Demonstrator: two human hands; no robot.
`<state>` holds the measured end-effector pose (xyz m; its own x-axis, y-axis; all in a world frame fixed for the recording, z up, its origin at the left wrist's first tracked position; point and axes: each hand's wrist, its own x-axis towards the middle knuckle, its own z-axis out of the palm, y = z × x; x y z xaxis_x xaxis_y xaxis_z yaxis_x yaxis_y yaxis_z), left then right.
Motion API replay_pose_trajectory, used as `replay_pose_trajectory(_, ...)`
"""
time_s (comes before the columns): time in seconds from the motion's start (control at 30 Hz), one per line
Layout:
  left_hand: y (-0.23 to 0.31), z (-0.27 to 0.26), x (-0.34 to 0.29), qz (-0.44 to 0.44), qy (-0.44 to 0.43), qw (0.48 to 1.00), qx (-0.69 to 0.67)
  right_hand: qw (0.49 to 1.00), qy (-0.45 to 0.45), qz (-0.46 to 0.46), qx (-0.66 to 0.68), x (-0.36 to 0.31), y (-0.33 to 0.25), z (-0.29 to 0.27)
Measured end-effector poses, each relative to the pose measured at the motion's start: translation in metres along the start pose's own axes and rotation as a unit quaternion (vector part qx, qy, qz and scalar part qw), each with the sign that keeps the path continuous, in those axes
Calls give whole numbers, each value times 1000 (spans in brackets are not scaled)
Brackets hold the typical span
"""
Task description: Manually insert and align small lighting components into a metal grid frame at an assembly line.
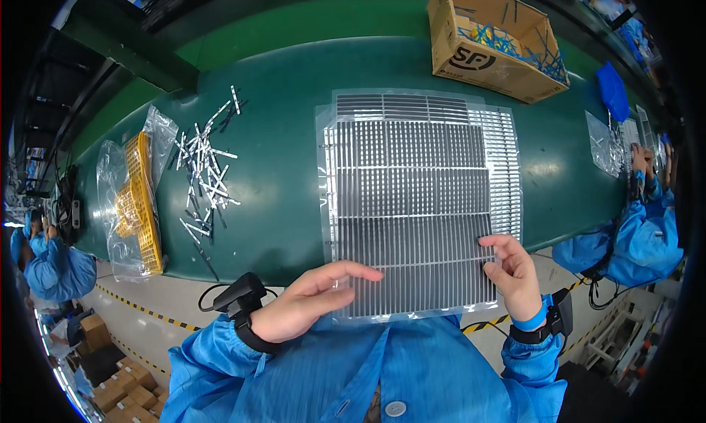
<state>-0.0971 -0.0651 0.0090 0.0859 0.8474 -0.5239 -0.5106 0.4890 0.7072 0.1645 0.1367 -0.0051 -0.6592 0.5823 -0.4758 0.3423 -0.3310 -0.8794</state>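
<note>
A clear plastic sheet covered in rows of dark strips (412, 195) lies in front of the person on the green table (276, 129), its lower edge close to the blue coat (323, 371). More striped plastic shows from under it along the right side. The left hand (312, 294) is at the sheet's lower left edge, thumb and forefinger parted above the strips. The right hand (515, 272) is at the lower right edge, thumb and forefinger bent over the margin; whether they pinch the plastic, I cannot tell from this angle. Loose strips (209, 169) (black and white, mostly crisscrossed) lie scattered to the left, just beside a yellow plastic frame (147, 202) in a clear bag (114, 224). Beyond the sheet, toward the right, a cardboard box (485, 66) holds blue and yellow pieces (489, 37).
</note>
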Motion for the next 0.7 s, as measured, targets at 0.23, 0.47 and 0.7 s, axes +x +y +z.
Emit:
replay_pose_trajectory(0.23, -6, -5, 7, 13, -11, 999, 35, 1000, -14, 2, 26, 4, 4, -3)
replay_pose_trajectory(0.47, -6, -13, 19, 78, 46, 994, 58, 999, -21, -17, 37, 21, -9, 5)
replay_pose_trajectory(0.7, 11, -25, 25, 58, 32, 998, -3, 998, -32, -23, 49, 42, -13, 2)
